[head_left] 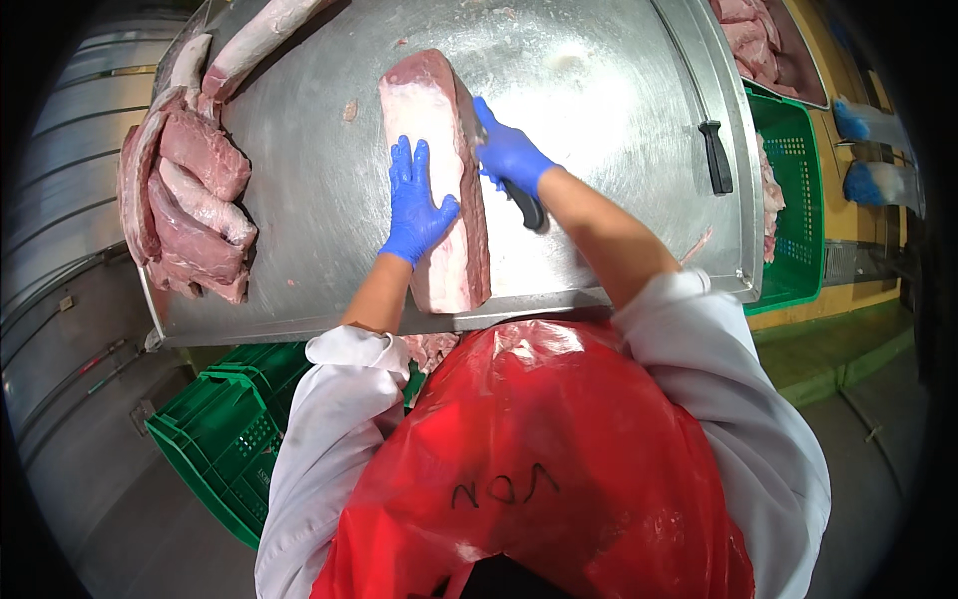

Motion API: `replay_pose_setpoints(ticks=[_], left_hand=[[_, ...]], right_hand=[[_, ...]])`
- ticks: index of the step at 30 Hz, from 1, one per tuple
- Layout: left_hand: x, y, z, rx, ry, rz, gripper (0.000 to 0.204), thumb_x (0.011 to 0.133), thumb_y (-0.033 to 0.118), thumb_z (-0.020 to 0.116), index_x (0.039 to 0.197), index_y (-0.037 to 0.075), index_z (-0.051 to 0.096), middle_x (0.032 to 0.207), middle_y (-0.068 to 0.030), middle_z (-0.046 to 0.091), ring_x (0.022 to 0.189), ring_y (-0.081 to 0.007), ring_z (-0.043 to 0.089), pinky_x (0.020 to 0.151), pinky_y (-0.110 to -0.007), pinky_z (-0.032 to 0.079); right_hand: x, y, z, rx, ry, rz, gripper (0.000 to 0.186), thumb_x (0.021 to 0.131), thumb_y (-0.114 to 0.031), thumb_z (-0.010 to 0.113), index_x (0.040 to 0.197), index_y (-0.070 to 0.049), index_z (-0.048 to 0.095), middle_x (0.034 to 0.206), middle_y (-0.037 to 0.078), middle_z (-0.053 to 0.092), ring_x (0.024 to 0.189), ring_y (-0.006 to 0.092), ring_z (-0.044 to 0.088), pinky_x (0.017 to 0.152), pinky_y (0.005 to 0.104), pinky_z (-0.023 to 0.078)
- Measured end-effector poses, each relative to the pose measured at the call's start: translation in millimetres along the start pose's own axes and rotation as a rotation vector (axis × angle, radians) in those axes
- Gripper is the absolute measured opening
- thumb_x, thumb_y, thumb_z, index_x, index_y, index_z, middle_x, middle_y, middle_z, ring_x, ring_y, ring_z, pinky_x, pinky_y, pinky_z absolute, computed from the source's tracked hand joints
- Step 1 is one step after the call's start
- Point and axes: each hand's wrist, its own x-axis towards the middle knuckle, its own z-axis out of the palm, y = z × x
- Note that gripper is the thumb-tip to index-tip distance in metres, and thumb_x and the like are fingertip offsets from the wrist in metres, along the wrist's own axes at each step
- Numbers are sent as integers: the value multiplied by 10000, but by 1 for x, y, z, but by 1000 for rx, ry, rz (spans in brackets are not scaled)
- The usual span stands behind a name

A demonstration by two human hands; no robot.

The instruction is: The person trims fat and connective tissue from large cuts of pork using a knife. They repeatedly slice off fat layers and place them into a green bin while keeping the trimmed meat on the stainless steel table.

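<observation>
A long slab of raw meat [439, 270] with a pale fat top lies lengthwise on the steel table [329, 240]. My left hand [417, 208], in a blue glove, rests flat on the fat with its fingers spread. In my blue-gloved right hand [512, 152] is a knife with a black handle [526, 206], held beside the slab's right side. The handle's end sticks out below my fist toward me. Most of the blade is hidden by the hand and the meat, so I cannot tell whether it is in the meat.
A heap of meat pieces [190, 220] lies at the table's left. A black-handled steel rod [716, 160] lies at the right. Green crates [803, 210] with meat stand right, another green crate [215, 419] below left. A metal tray [806, 60] holds meat at upper right.
</observation>
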Motion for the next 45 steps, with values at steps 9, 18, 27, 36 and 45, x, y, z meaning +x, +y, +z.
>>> replay_pose_setpoints(ticks=[9,18,27,36,45], left_hand=[[8,-4,3,-13,31,-42,943,779,255,663,1574,24,210,1631,-298,100,1506,-487,107,1225,-530,138],[71,-46,17,106,175,-121,906,831,321,665,1574,49,223,1624,-302,136,1506,-474,122,1227,-512,136],[76,-38,27,152,204,-223,899,839,443,641,1574,88,263,1629,-287,143,1511,-461,124,1224,-520,144],[115,-10,-20,258,-118,-697,1045,780,491,695,1603,119,170,1632,-292,110,1517,-420,167,1196,-527,250],[115,-121,-60,-315,-106,-565,613,744,314,768,1197,-79,641,1113,-188,701,985,-318,703,885,-468,572]], right_hand=[[-48,11,5,-93,-121,-30,799,953,-128,439,1621,-250,19,742,159,625,558,200,598,535,352,543],[-14,-11,5,-259,-87,-36,802,956,-119,424,1618,-214,-19,716,161,620,517,206,569,498,356,528],[-179,59,49,-10,-236,17,801,947,-78,459,1606,-123,7,801,278,665,544,299,639,599,440,554],[-286,100,48,-349,-227,-244,787,963,-132,508,1616,-188,74,783,245,650,557,324,620,611,416,511],[-432,105,-60,68,451,145,807,946,-39,494,1618,-293,127,775,49,602,567,110,557,459,266,493]])
